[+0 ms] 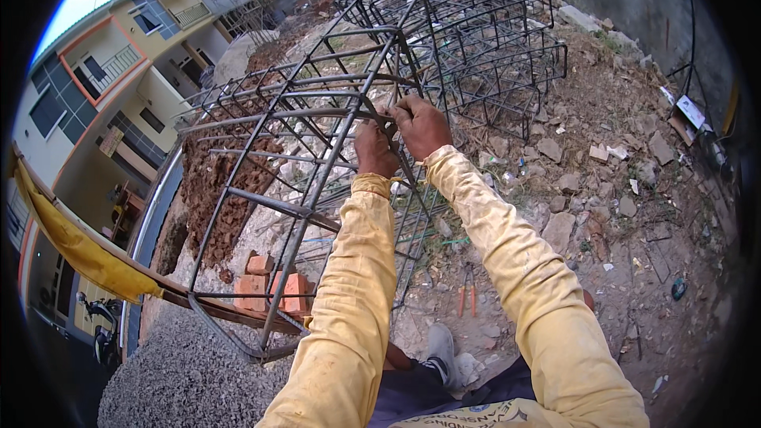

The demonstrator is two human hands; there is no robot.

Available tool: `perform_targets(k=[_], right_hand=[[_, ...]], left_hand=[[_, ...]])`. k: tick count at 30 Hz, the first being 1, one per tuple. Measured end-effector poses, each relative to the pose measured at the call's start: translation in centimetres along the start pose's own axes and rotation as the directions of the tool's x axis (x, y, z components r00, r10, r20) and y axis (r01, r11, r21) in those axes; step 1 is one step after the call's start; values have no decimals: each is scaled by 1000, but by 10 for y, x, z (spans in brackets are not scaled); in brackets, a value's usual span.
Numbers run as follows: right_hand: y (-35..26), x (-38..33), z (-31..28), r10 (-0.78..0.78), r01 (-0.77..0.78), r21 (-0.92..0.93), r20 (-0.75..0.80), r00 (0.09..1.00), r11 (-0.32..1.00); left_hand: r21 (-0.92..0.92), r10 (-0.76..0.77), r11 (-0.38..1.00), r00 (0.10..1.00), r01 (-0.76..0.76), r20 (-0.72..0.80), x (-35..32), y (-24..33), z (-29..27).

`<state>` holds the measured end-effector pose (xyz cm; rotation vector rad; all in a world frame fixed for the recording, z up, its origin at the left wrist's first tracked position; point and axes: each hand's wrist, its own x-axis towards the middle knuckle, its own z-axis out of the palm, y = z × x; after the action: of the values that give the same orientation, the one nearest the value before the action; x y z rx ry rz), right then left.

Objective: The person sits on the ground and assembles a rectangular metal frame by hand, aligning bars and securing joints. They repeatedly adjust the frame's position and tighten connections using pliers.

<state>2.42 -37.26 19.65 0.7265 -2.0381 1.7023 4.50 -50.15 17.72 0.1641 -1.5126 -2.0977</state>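
Steel cage [269, 202] stands before left hand [376, 150] and right hand [423, 128], both closed against it.

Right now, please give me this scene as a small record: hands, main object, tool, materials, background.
Left hand: left hand at the rebar cage, fingers bent; exact grip hidden
Right hand: right hand close beside it, also at the bars; exact grip unclear
Main object: rebar cage, dark bars, slanting
Tool: red-handled pliers on the ground, unheld
Materials: orange bricks seen behind the cage's lower bars; grey gravel at lower left
Background: houses at left
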Motion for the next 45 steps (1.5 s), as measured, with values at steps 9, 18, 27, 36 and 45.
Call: perform_targets(k=[9, 18, 27, 36, 45], right_hand=[[29, -6, 10, 469, -556, 324, 312, 827, 765], [16, -2, -10, 344, -421, 197, 333, 878, 885], [-8, -53, -18, 33, -45, 65, 170, 985, 997], [-8, -21, -27, -68, 169, -423, 244, 967, 890], [22, -2, -4, 51, -57, 37, 151, 987, 998]], left_hand=[[-323, -317, 908, 942, 268, -110, -1, 1, 21], [-203, -354, 923, 927, 326, -125, -1, 14, 17], [-171, -282, 952, 945, 254, -166, -4, 14, 17], [-175, -299, 944, 949, 278, -105, 2, 7, 16], [-321, -217, 932, 967, 165, -132, -4, 3, 24]])
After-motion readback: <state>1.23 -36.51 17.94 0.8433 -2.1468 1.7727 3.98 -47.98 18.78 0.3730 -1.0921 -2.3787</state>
